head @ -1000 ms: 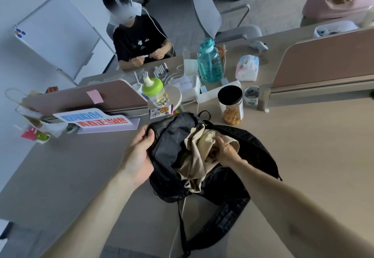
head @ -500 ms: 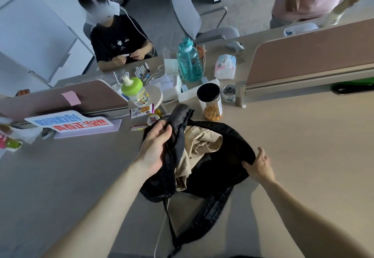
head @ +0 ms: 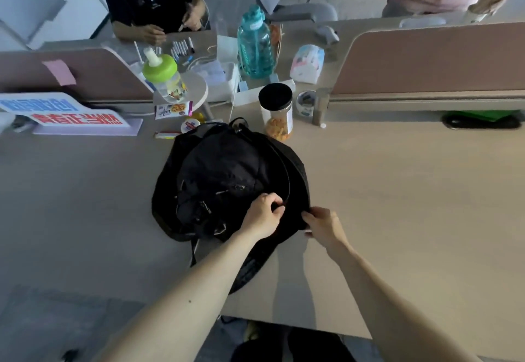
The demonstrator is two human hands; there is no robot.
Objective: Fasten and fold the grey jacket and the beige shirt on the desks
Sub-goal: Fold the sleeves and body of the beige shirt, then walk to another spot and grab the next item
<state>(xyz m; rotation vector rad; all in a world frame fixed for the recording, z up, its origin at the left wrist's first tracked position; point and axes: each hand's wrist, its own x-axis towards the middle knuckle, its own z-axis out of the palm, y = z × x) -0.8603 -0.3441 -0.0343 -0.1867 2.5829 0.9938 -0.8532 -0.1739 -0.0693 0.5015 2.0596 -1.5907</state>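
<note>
While neither the grey jacket nor the beige shirt shows anywhere on the bench (head: pixel 397 191), a person's hands work at a closed black backpack (head: pixel 224 174) lying mid-bench, toward the near edge: the left hand (head: pixel 265 213) curled, pinching the bag at the end of its zip line, the right hand (head: pixel 322 226) gripping the bag's rim just beside it. A snack jar (head: pixel 277 111) stands by the far-edge divider (head: pixel 426 57). Both garments, wherever they are, would likely handle light, soft and limp, best taken at collar or shoulders so they hang flat for fastening and folding
</note>
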